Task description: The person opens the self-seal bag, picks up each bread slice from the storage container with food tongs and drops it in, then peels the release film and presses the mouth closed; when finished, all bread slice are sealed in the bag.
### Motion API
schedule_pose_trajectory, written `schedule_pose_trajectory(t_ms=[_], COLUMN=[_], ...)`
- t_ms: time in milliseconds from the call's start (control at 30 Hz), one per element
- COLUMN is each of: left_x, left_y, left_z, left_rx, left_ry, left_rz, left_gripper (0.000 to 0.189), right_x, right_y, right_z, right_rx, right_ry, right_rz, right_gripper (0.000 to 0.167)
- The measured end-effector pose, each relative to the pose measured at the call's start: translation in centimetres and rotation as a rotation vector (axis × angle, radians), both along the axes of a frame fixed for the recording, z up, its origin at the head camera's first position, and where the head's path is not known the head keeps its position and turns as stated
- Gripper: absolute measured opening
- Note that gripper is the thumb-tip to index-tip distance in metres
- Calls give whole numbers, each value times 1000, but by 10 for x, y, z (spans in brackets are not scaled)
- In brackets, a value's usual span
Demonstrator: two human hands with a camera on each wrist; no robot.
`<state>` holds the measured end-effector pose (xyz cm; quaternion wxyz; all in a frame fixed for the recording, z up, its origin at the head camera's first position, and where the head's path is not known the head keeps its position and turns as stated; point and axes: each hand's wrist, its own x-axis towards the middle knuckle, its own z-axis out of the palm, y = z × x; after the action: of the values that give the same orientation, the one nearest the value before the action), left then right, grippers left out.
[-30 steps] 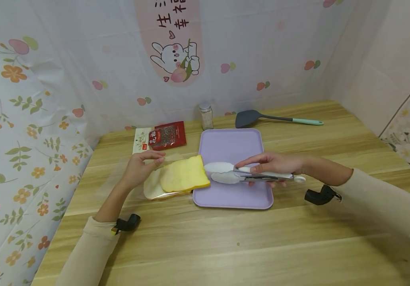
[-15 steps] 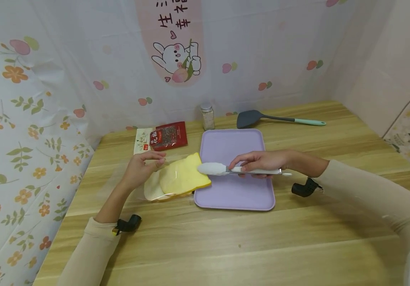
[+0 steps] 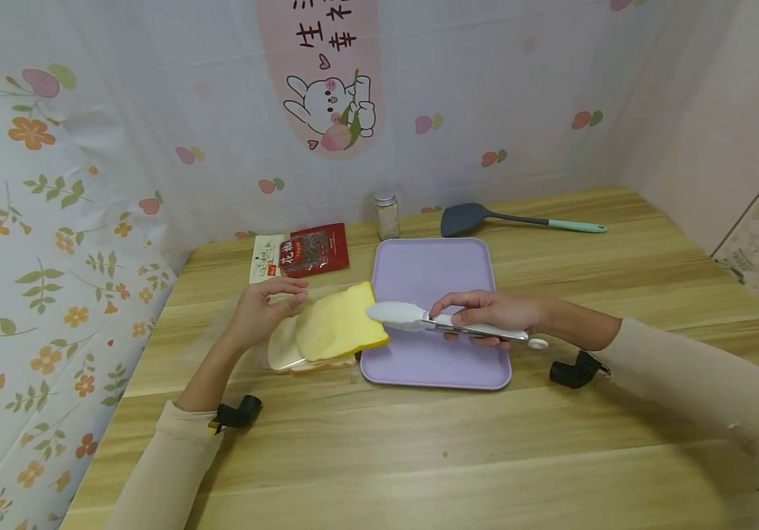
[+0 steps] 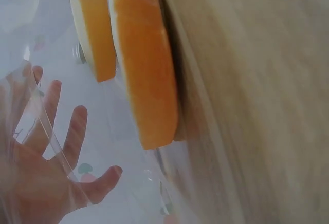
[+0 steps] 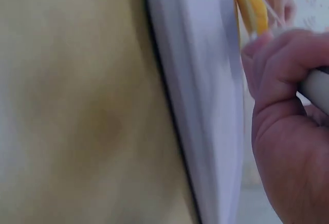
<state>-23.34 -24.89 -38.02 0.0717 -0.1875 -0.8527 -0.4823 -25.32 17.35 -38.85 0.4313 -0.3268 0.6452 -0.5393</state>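
A yellow bread slice (image 3: 346,320) with orange crust leans out of a clear plastic bag (image 4: 26,54), its right corner over the lilac tray (image 3: 428,261). Under it, a paler slice (image 3: 281,350) lies inside the bag. My left hand (image 3: 263,316) is at the bag's left part, fingers spread against the film in the left wrist view. My right hand (image 3: 485,313) grips white-tipped metal tongs (image 3: 397,313) above the tray. The upper tong tip touches the yellow slice's right edge; the lower tip is hidden, so I cannot tell whether the tongs pinch the slice.
Behind the bread lie a red spice packet (image 3: 316,250) and a pale packet (image 3: 266,258). A spice jar (image 3: 387,216) stands behind the tray. To its right is a dark spatula (image 3: 465,219) with a mint handle. A patterned cloth backs the wooden table (image 3: 445,449).
My right hand has moved the tongs left. Their tips, spread apart and beside the slice earlier, have come together at its right edge. The left hand has barely moved.
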Motion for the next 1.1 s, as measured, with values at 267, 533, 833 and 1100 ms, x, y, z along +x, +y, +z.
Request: schedule_pose_trajectory(t_ms=[267,533,833,1100], left_x=[4,16,1,4], left_y=[4,15,9,11], left_z=[5,19,0,2], left_rx=[-22,-29,-29,-15], left_ry=[27,31,71,61], left_rz=[11,16,32,36], left_gripper=[15,14,12,14], right_x=[35,54,57,54], right_y=[-12,-31,-46,-57], right_z=[-12,-10,-9,-7], right_rx=[-140,-140,-91,-85], right_ry=[-107,-142,-91,-116], right_rz=[-43,-165,-153,-166], right_gripper=[30,32,35,37])
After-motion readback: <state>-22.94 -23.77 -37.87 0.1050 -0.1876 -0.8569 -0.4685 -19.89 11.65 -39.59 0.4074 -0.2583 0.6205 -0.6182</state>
